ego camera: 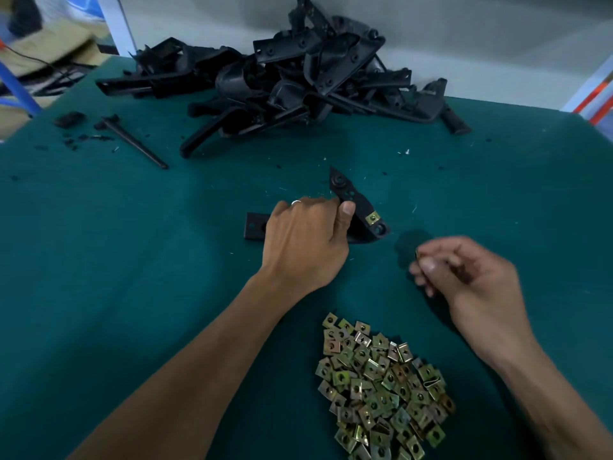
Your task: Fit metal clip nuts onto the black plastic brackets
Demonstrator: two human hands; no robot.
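While gripping black bracket (360,207) on green table (132,260) with left hand (305,237), pinching one clip nut (418,254) in right hand (464,270); one nut already fitted; nut pile (381,383) nearby.

Table cover (132,260): plain dark teal. Far bracket pile (282,78): black. Near clip nut heap (381,386): mottled yellow-green brass. Far wall (464,44): pale grey.

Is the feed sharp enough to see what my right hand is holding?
Head view: right hand is motion-blurred, so the small clip nut pinched in it is barely readable; left hand and bracket are sharp; wide-angle lens bends the table edges; soft shadow under the right hand.
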